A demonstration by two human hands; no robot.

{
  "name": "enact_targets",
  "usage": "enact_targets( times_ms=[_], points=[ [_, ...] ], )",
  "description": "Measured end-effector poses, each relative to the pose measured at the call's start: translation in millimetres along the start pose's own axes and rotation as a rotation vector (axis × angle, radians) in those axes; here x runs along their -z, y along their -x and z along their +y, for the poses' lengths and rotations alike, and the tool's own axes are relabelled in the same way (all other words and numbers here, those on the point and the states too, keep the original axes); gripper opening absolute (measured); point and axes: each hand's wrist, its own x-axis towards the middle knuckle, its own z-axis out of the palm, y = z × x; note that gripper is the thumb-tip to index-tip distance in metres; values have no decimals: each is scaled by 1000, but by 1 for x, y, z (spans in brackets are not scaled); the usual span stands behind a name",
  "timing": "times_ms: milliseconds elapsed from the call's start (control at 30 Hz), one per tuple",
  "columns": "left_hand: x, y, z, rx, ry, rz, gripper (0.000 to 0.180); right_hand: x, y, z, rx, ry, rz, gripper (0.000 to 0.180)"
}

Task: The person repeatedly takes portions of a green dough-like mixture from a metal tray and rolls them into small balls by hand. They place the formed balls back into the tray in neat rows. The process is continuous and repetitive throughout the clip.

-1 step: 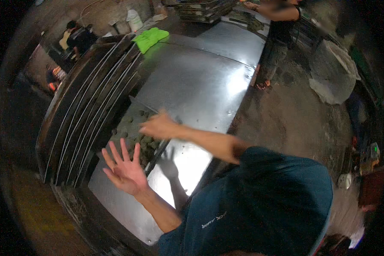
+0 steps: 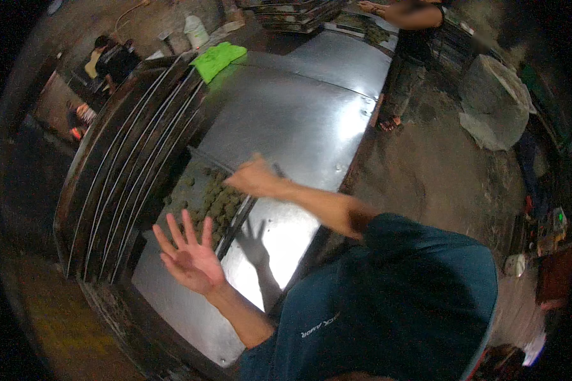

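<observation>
In the head view I see my left hand (image 2: 190, 257) at lower left of the frame, palm up, fingers spread, holding nothing. My right hand (image 2: 254, 179) reaches to centre frame over the edge of a tray (image 2: 248, 206) of small greenish lumps (image 2: 217, 202); it is blurred, so I cannot tell its grip. The tray lies on a steel table (image 2: 299, 120). A green cloth (image 2: 217, 59) sits at upper left, and another person (image 2: 413, 51) stands at the top.

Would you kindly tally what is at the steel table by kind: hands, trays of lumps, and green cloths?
Hands over the table: 2, the left hand and the right hand
Tray of small round lumps: 1
Green cloth: 1
Total: 4
</observation>
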Motion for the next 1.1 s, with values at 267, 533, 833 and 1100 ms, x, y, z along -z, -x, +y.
enact_targets(
  times_ms=[267,533,833,1100],
  points=[
    [-29,19,-205,326,-341,179,52,62,205,224,-489,-367,286,40],
    [-54,-7,-369,660,-378,123,34,94,309,339,-603,-530,284,29],
    [-119,-82,-478,564,-527,154,22,197,253,470,-551,-355,363,30],
    [-157,-174,-576,538,-492,176,20,281,216,641,-606,-286,295,28]
  ],
)
